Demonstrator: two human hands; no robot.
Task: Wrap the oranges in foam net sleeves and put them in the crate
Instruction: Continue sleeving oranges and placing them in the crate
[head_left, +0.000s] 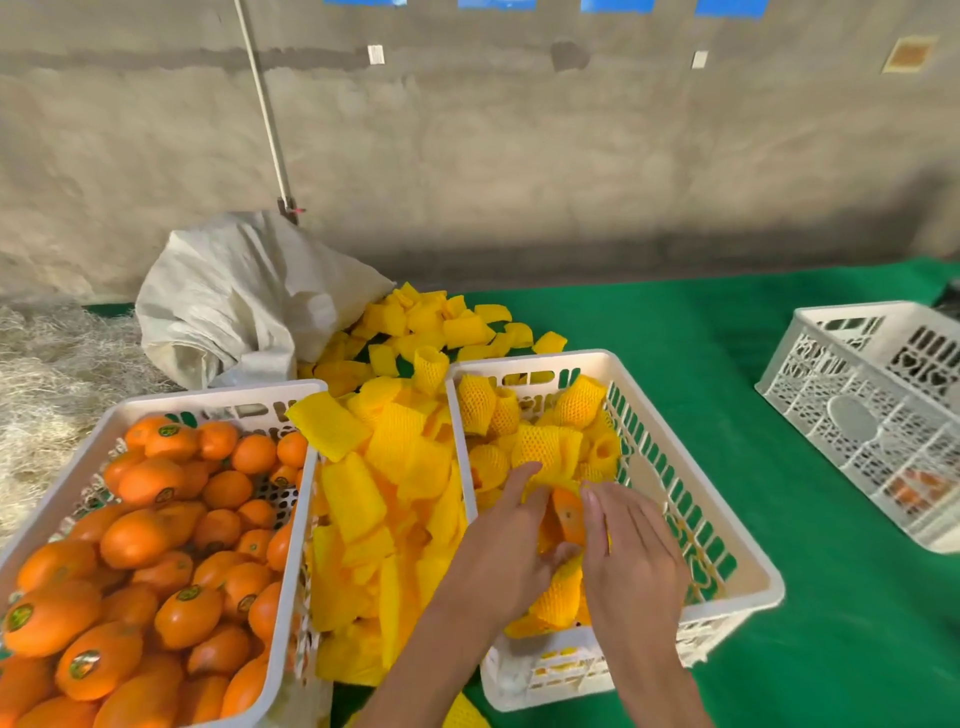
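Both hands work over the white crate (748, 558) in the middle, which holds several oranges wrapped in yellow foam net sleeves. My left hand (506, 545) and my right hand (631, 551) hold one orange (569, 514) between them, partly inside a yellow foam net sleeve (561, 592). Fingers of both hands curl round the orange and its sleeve. A loose pile of empty yellow sleeves (395, 467) lies between the two front crates. The left white crate (306, 467) is full of bare oranges (150, 545) with green stickers.
A third white crate (852, 415) lies tilted at the right on the green cloth (701, 332). A white woven sack (234, 301) slumps behind the sleeve pile against a concrete wall. Straw (47, 374) covers the ground at the left.
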